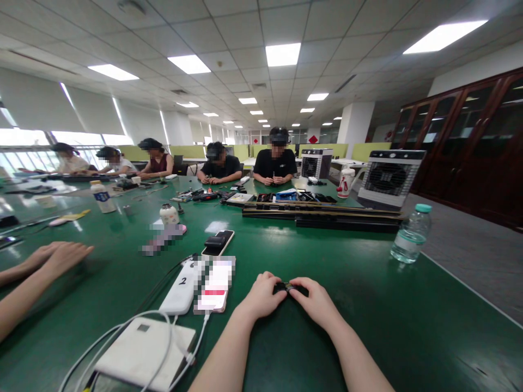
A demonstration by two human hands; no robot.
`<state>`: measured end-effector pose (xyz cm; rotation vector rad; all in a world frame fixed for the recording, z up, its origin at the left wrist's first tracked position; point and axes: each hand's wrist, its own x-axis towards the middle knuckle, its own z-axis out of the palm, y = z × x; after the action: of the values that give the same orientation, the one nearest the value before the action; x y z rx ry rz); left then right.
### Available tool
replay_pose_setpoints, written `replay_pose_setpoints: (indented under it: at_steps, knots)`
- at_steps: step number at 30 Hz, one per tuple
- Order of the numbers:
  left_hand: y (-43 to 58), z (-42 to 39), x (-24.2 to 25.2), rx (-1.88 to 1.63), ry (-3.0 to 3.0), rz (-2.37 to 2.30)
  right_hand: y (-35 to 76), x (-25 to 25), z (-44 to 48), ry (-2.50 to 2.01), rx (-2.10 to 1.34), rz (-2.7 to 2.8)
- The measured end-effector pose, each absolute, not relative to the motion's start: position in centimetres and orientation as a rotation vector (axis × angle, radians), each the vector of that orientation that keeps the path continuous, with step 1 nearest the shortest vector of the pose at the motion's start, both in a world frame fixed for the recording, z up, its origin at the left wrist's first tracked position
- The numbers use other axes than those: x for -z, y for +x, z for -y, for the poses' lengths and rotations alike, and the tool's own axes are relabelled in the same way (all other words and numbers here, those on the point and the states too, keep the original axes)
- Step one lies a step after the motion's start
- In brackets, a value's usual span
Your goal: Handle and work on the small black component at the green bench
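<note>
Just above the green tabletop (408, 305), my left hand (265, 295) and my right hand (312, 299) meet around a small dark part (283, 287). Its ends lie between the fingers and thumbs of both hands, and a bit of yellowish or metallic detail shows at its middle. Most of the part is covered by my fingers, so its exact kind cannot be made out. Both thumbs press on its near side. Left of my hands lie a phone with a lit screen (214, 286) and a white power bank (180, 288) marked "2".
A white box (143, 354) with looped white cables is at the near left. A water bottle (411, 234) stands right. Long black rails (347, 222) and tools lie ahead. A co-worker's hands (61, 258) rest at the left; several people sit around the table.
</note>
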<state>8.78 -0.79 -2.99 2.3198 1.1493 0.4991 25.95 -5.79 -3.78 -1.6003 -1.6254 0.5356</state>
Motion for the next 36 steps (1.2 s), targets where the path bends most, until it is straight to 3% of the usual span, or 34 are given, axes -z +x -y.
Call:
replay_pose_setpoints:
  at_steps: [36]
  knots:
    - [8.7,1.3,1.7,-0.450,2.239,-1.135,28.1,2.5,6.0,-1.562,-0.396,1.239]
